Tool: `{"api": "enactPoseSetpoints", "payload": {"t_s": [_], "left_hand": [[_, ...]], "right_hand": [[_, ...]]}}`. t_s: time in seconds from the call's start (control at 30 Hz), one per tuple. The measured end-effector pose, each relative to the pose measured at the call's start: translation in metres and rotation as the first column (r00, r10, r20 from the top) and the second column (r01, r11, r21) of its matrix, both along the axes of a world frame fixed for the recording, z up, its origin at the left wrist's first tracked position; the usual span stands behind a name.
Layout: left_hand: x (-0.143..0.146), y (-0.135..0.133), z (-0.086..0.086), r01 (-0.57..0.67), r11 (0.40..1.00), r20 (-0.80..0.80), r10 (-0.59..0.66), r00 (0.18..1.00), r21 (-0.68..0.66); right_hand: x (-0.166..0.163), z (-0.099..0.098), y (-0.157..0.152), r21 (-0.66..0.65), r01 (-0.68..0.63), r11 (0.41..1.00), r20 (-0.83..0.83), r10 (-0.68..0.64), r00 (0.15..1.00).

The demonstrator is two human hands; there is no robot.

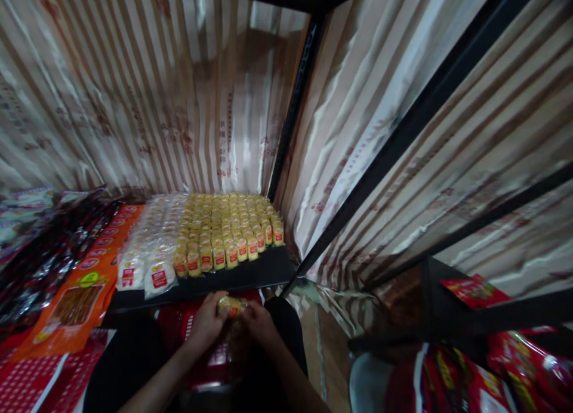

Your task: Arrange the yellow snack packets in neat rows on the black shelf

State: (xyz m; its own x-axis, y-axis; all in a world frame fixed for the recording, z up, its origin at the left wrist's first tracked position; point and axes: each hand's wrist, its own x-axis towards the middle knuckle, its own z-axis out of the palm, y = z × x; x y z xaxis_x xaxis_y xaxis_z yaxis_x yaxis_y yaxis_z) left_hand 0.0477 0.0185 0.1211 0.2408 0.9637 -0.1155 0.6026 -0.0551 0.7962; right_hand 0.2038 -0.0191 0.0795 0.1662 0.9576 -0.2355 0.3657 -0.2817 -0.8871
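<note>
Between my hands, low in the head view, is a small yellow wrapped snack [230,307] with a red label. My left hand [210,319] is closed around its left end, and my right hand [258,320] grips the right end. Just beyond them, a black shelf [250,274] carries tight rows of similar yellow wrapped snacks [230,228], red labels facing me. Left of these stand rows of white wrapped snacks [152,246] in clear film. Below my hands, between my legs, a red patterned package [215,365] shows in part.
Orange snack bags [85,281] and dark shiny packets [54,258] lie to the left. Dark metal frame bars [371,192] cross on the right in front of striped plastic sheeting [201,91]. Red snack packages [452,377] fill the lower right.
</note>
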Motion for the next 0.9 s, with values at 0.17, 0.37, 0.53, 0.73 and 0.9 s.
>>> {"api": "enactPoseSetpoints", "payload": {"t_s": [0.17, 0.37, 0.53, 0.73, 0.9], "left_hand": [[0.024, 0.012, 0.027, 0.051, 0.997, -0.004, -0.051, 0.999, 0.062], [0.068, 0.035, 0.055, 0.134, 0.968, -0.034, -0.129, 0.991, 0.210], [0.105, 0.065, 0.062, 0.220, 0.910, -0.067, -0.210, 0.975, 0.351], [0.143, 0.096, 0.059, 0.256, 0.877, -0.181, -0.197, 0.963, 0.406], [0.160, 0.115, 0.056, 0.306, 0.864, -0.278, -0.203, 0.939, 0.400]], "right_hand": [[0.013, 0.025, -0.004, 0.313, 0.097, 0.945, 0.328, -0.203, 0.922], [0.027, 0.030, 0.004, 0.552, 0.121, 0.825, 0.263, -0.310, 0.913], [0.044, 0.026, 0.022, 0.593, 0.155, 0.790, 0.244, -0.360, 0.900], [0.065, 0.021, 0.052, 0.600, 0.177, 0.780, 0.253, -0.394, 0.883], [0.075, 0.018, 0.073, 0.596, 0.163, 0.786, 0.284, -0.396, 0.873]]}}
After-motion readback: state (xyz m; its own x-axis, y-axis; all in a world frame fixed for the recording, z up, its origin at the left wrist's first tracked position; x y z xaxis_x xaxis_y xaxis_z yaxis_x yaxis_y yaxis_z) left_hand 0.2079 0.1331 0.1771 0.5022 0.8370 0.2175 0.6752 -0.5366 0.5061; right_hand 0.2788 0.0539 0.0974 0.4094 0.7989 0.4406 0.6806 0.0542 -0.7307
